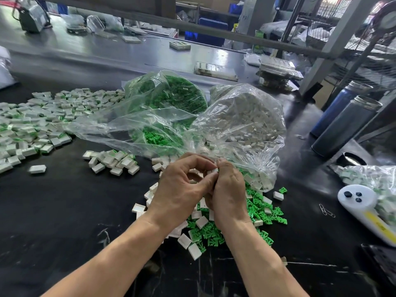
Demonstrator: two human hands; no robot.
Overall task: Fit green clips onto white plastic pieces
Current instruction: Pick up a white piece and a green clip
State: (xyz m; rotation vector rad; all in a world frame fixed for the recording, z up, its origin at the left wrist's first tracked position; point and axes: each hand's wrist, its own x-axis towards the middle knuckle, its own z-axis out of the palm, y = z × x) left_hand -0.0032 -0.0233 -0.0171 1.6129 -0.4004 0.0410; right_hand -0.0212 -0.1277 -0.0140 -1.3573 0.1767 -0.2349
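Observation:
My left hand (180, 189) and my right hand (228, 189) meet above the black table, fingertips together, pinching a small white plastic piece (215, 169). Whether a green clip sits in it is hidden by my fingers. Under my hands lies a mixed heap of loose green clips (260, 209) and white pieces (201, 221). A clear bag of green clips (177, 97) and a clear bag of white pieces (248, 116) lie open just behind.
A large spread of assembled white-and-green pieces (38, 121) covers the left of the black table (64, 211), with a smaller cluster (113, 161) nearer. Two dark cylinders (347, 125) stand at the right, beside a white handheld device (360, 202) and another bag of pieces (372, 179).

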